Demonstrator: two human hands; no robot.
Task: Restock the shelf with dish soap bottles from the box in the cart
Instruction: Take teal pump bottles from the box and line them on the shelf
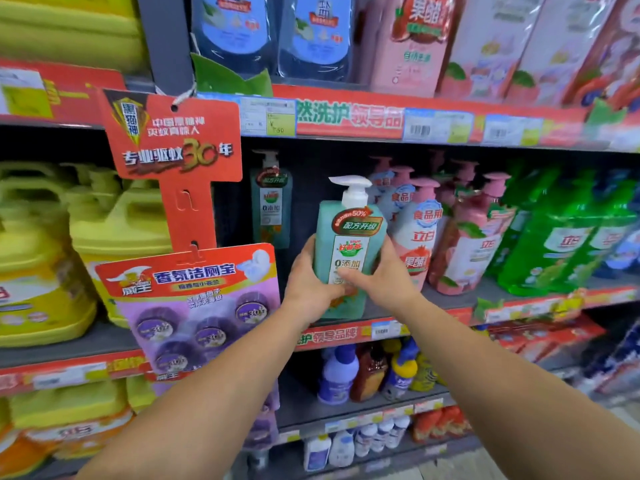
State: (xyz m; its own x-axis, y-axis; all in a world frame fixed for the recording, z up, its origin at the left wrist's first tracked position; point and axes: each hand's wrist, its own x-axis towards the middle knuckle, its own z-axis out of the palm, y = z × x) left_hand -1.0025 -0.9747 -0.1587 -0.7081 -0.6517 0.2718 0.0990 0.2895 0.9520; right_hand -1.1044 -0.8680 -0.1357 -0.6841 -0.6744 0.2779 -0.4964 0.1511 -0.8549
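Now both hands, left (308, 285) and right (388, 277), grasp a teal bottle (348, 244) at the shelf (450, 299) edge; next, likely, sliding it toward twelve o'clock beside the pink bottles (460, 237).

Grey metal shelving (346, 407) fills the view, its edges trimmed with red price strips (349, 121). A grey upright post (166, 43) stands at eleven o'clock; pale floor (485, 465) shows at five o'clock.
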